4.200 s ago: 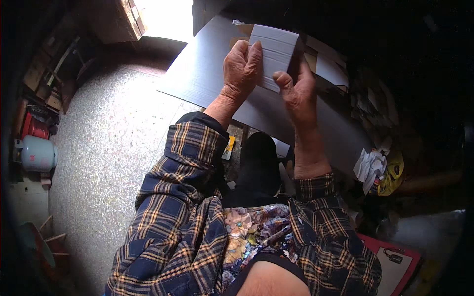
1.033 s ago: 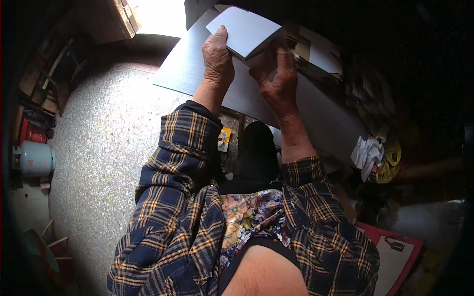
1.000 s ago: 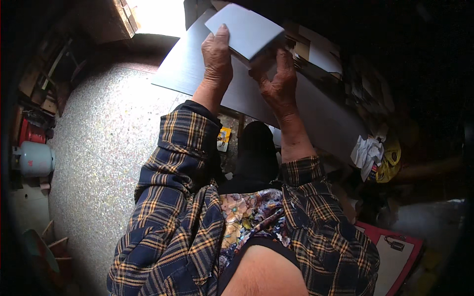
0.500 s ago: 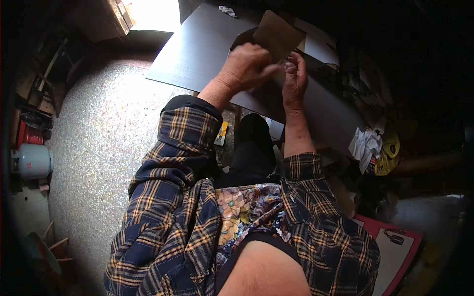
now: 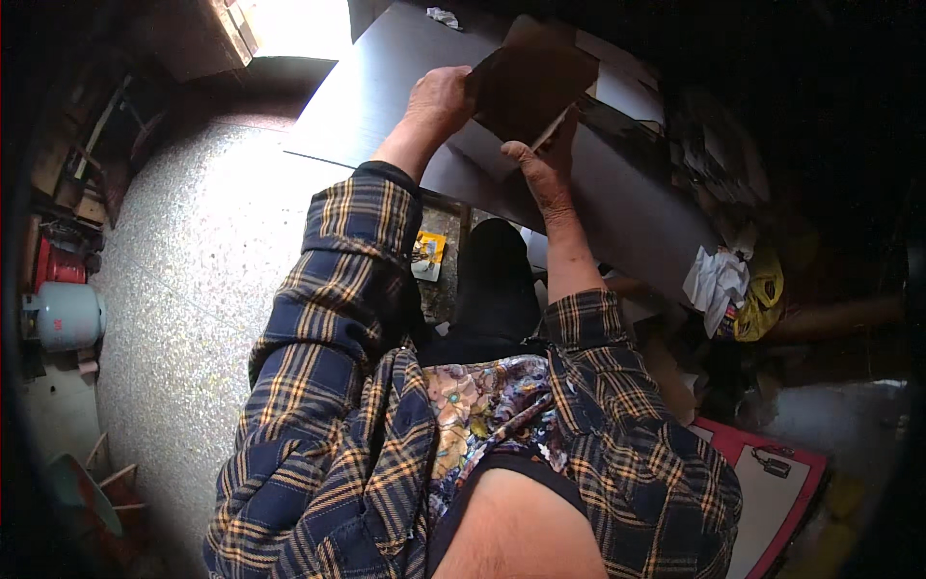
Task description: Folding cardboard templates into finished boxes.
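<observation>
Over a table (image 5: 362, 96), left hand (image 5: 442, 99) gripping cardboard (image 5: 531, 92), right hand (image 5: 547, 172) thumb spread

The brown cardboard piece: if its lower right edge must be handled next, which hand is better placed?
Probably the right hand: it is at the lower right of the brown cardboard piece, thumb spread away from the fingers. The left hand is at the left side.
</observation>
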`<state>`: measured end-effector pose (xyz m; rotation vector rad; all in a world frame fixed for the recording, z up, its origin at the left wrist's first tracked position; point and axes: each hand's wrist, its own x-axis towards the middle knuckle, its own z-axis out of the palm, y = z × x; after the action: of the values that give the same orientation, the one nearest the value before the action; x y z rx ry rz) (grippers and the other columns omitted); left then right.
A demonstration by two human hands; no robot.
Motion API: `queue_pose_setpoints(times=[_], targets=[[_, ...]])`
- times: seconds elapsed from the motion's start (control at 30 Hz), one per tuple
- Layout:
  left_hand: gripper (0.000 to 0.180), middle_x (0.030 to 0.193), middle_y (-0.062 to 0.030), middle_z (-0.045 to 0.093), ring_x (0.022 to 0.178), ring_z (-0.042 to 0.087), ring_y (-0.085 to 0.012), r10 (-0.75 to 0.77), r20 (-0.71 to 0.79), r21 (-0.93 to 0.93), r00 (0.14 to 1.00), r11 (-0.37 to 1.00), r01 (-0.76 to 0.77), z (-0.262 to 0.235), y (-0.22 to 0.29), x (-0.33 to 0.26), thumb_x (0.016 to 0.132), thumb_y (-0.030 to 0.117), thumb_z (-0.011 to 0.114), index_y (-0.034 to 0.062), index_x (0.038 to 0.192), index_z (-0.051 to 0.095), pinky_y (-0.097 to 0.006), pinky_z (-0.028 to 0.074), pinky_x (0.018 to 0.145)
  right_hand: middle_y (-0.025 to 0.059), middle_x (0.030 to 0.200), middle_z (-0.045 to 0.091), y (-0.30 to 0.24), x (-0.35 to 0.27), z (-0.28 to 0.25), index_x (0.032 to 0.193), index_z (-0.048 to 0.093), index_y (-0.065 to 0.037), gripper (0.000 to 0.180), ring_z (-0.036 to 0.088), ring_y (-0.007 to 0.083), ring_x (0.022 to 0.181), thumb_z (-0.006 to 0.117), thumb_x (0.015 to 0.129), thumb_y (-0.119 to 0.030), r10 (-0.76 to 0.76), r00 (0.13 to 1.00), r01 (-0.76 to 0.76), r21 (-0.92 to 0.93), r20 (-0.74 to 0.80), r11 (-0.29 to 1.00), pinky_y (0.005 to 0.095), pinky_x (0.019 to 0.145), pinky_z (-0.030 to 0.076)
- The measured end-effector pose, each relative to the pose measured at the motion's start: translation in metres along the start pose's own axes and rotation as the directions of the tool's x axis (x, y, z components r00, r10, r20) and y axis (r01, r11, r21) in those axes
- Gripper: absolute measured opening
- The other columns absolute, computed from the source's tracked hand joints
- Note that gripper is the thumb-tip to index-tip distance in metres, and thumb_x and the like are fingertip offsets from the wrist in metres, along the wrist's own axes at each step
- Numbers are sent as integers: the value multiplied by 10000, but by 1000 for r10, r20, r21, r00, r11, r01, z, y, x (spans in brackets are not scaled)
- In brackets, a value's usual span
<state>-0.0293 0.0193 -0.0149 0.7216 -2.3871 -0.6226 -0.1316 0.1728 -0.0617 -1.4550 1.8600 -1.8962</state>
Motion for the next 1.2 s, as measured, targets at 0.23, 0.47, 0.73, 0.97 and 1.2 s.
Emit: queue_pose_setpoints(times=[0.23,0.47,0.73,0.97,1.2], targets=[[190,834,-216,628,818,618,-367,-82,136,164,987,985,59,-4,-5,-10,822,118,468,51,830,645,-427,501,736,146,1283,381,-33,6,4,1367,191,-116,1042,443,295,1145,806,598,-457,21,996,-15,-70,89,997,367,976,372],[238,829,-222,627,828,613,-381,-30,48,41,998,999,28,6,1,-16,828,173,463,41,834,661,-443,493,754,186,1269,389,0,-7,-7,1326,286,-35,1054,406,345,1172,749,566,-598,-13,999,4,-229,-38,973,419,1001,329],[241,873,-225,635,871,615,-384,-187,201,182,962,972,151,10,-6,-12,803,171,482,28,863,666,-437,491,782,218,1299,371,4,-3,-9,1371,215,-60,1073,387,369,1193,739,595,-584,192,975,-167,-199,113,966,430,1000,344],[267,894,-231,634,901,609,-383,-210,115,105,971,975,198,-3,5,-16,807,188,473,23,896,663,-431,480,814,164,1405,264,-2,-16,-5,1411,79,-103,1177,316,307,1283,842,535,-294,152,979,-157,27,133,987,403,1034,320],[480,984,-208,622,963,596,-339,-15,-18,-531,1000,848,3,-1,-5,-11,831,433,522,20,1069,581,-379,458,860,183,1403,256,-7,-3,-24,1403,132,-78,1169,291,319,1296,855,504,-271,-141,985,122,-175,-103,977,406,1051,287]])
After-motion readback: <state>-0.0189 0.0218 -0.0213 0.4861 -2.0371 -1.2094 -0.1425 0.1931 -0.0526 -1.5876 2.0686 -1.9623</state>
